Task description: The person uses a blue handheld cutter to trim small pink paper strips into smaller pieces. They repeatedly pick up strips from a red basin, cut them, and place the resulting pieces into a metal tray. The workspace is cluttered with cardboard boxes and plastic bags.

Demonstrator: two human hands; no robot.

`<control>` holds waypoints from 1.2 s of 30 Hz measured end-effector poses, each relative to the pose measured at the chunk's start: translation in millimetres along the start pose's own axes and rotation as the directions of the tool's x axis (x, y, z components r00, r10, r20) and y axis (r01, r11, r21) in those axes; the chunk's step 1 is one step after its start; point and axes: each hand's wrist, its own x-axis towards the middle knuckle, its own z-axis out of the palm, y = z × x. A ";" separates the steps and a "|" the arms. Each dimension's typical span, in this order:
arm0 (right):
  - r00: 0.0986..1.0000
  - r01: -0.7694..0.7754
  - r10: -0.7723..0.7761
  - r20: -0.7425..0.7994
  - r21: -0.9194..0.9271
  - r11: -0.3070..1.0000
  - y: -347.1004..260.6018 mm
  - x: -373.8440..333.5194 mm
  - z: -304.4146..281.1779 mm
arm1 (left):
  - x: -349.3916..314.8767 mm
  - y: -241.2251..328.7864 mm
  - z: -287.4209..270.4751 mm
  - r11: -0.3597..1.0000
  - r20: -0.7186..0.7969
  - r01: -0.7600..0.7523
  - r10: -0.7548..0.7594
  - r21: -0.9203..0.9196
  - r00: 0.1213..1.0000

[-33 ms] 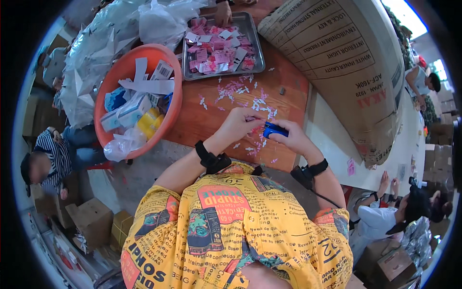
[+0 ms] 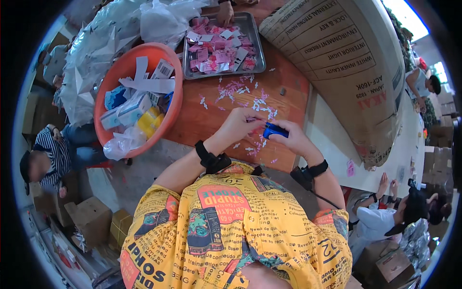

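Observation:
My left hand (image 2: 240, 121) is closed in a pinch over the wooden table. Something small and pinkish shows at its fingertips, too hidden to name. Beside it, my right hand (image 2: 294, 137) is wrapped round a blue hole punch (image 2: 276, 130), whose front end meets the left fingertips. Small pink and white punched scraps (image 2: 262, 102) lie scattered on the table (image 2: 192, 123) around and beyond both hands. Farther off stands a metal tray (image 2: 263, 58) heaped with small pink and white cards (image 2: 222, 57).
An orange basin (image 2: 179, 91) at the left holds packaging, paper strips and yellow tape rolls. A large cardboard box (image 2: 337, 62) leans in from the right. Another person's hand (image 2: 224, 14) reaches to the tray's far edge. A small grey block (image 2: 282, 91) lies on the table.

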 end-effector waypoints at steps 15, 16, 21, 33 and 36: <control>0.992 0.115 -0.120 -0.036 -0.122 0.986 -26.9 -2.2 -2.9 | -10.8 25.7 -0.6 0.890 0.002 -0.371 0.384 0.264 0.923; 0.993 0.109 -0.114 -0.037 -0.118 0.987 -27.1 -2.9 -2.9 | -11.6 28.3 -0.6 0.880 0.008 -0.381 0.395 0.284 0.919; 0.995 0.090 -0.096 -0.039 -0.129 0.988 -21.1 -5.7 -1.7 | -11.6 27.7 0.9 0.877 0.011 -0.385 0.399 0.289 0.917; 0.998 0.064 -0.062 0.018 -0.149 0.987 -28.6 -9.2 0.7 | -10.6 37.8 -15.0 0.918 0.282 -0.144 0.037 0.370 0.959; 0.993 0.111 -0.116 -0.015 -0.205 0.972 -20.4 -12.7 4.5 | -6.1 21.6 -11.0 0.895 0.292 -0.241 0.133 0.375 0.947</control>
